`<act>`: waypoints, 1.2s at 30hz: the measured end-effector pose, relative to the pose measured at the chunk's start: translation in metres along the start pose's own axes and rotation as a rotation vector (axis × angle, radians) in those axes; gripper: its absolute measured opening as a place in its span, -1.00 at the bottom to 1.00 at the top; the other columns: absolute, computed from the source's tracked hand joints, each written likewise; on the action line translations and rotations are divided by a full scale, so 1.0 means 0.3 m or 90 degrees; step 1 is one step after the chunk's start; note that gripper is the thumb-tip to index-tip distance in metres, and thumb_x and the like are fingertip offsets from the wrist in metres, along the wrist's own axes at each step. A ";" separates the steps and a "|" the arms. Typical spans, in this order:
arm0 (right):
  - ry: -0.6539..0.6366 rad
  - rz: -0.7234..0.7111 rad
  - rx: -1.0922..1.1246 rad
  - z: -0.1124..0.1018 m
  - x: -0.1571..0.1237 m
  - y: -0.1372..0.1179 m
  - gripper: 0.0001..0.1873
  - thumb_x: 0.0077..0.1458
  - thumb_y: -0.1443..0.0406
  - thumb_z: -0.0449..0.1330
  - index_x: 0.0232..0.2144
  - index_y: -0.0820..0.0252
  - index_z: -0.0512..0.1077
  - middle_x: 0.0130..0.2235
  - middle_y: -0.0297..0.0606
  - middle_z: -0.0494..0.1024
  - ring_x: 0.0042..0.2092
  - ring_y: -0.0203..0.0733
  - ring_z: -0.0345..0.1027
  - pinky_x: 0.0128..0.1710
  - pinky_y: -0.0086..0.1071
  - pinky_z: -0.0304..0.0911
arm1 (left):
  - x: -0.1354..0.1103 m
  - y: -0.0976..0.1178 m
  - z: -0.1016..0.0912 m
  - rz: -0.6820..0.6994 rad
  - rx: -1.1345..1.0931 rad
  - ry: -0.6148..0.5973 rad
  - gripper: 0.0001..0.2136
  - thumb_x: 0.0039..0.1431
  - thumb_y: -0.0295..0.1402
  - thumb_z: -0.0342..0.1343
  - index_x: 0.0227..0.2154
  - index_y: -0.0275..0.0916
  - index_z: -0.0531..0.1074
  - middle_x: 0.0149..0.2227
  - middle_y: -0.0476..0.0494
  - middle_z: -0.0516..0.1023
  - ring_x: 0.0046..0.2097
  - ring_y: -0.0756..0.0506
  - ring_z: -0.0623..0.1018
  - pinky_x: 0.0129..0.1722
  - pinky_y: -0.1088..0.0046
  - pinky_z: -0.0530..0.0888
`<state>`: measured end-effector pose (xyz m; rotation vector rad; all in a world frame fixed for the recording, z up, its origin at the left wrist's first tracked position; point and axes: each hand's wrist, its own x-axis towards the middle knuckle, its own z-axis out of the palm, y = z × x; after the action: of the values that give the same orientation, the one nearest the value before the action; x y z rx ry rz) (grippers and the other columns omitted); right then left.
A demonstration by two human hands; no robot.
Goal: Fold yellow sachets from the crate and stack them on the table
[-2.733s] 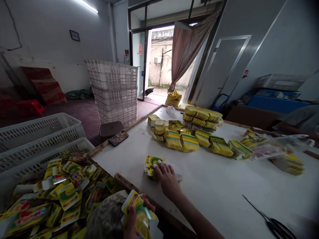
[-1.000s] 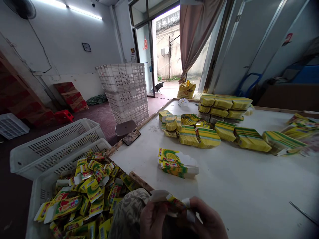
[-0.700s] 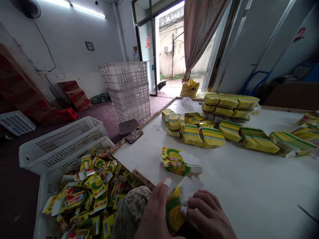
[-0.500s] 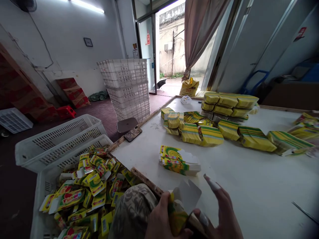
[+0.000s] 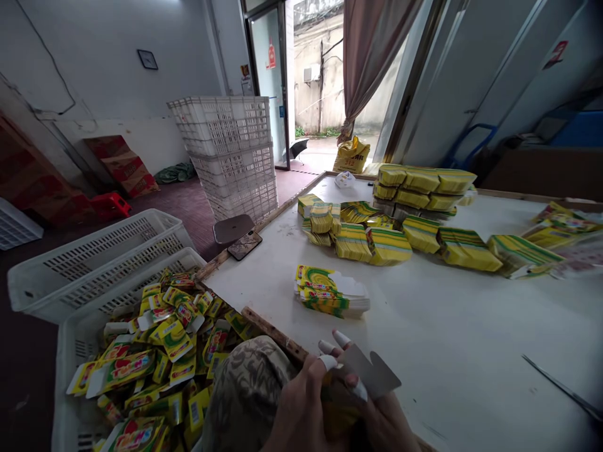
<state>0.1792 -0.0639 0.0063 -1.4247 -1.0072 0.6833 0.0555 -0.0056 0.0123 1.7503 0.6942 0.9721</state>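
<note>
Close to my lap, both hands are on one small yellow-green carton (image 5: 342,411) with a grey-white flap sticking up toward the right. My left hand (image 5: 299,405) grips its left side, fingers closed. From the right, my right hand (image 5: 384,417) presses against the carton and its flap, with white coverings on the fingertips. The carton's lower part is in shadow and partly hidden by the hands. Just beyond them on the white table lies a stack of flat cartons (image 5: 325,292), printed yellow and green with white flaps.
Left of my knee, a white crate (image 5: 63,383) holds many folded cartons. Bundled flat cartons (image 5: 389,245) line the table's far side. A phone (image 5: 245,245) lies at the left table edge, and scissors (image 5: 560,383) at right. Stacked white crates (image 5: 230,147) stand behind.
My right hand has come in from the right, its raised fingers now closing over the carton. The flap has tilted to the right. The whole view has shifted slightly.
</note>
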 end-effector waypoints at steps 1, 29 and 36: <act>-0.004 -0.012 -0.013 -0.006 0.000 0.005 -0.52 0.19 0.04 0.01 0.06 0.09 0.39 0.05 -0.11 0.50 0.08 -0.03 0.37 0.06 -0.20 0.30 | 0.009 0.003 -0.006 0.035 0.011 -0.029 -0.48 -0.18 -0.46 0.25 -0.04 -0.22 0.38 -0.15 -0.29 0.50 -0.17 -0.26 0.53 -0.19 0.35 0.41; -0.305 -0.223 -0.322 -0.092 -0.002 -0.044 -0.44 0.14 0.42 -0.01 0.20 0.10 0.20 0.31 -0.04 0.01 0.28 -0.05 -0.04 0.15 -0.22 0.18 | 0.090 0.123 -0.132 -0.019 0.315 -0.262 -0.36 -0.24 -0.37 0.26 -0.03 -0.19 0.15 -0.09 -0.20 0.44 -0.07 -0.25 0.43 -0.06 0.19 0.36; -0.299 -0.208 -0.315 -0.102 -0.069 -0.127 -0.62 0.22 0.24 -0.03 0.03 0.14 0.37 0.29 0.01 0.09 0.26 0.03 0.06 0.13 -0.16 0.22 | 0.041 0.226 -0.137 0.031 0.357 -0.261 -0.39 -0.21 -0.25 0.26 -0.05 -0.15 0.16 -0.15 -0.13 0.49 -0.15 -0.22 0.50 -0.17 0.27 0.43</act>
<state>0.1896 -0.0993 0.0442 -1.4911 -1.8316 0.5558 0.0279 -0.0004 0.0874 2.3747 0.6940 0.4344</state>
